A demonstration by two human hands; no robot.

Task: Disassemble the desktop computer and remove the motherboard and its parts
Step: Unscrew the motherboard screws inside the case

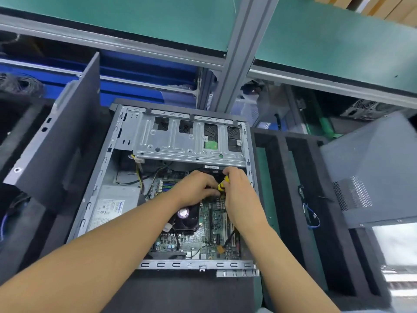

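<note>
An open desktop case (94, 199) lies flat on black foam. Inside it, the green motherboard (203, 233) fills the lower right, with a black CPU fan (186, 219) on it. My right hand (239, 195) is shut on a yellow-and-black screwdriver (222, 185), its tip hidden down near the board's upper edge. My left hand (195, 188) rests beside it, fingers curled against the screwdriver shaft. A grey power supply (115, 206) sits at the case's left. A silver drive cage (189, 136) spans the top.
A detached dark side panel (61, 141) leans at the left. Black foam trays (291, 199) with a blue cable (312, 215) lie to the right, beside a grey perforated panel (370, 177). An aluminium post (239, 53) rises behind the case.
</note>
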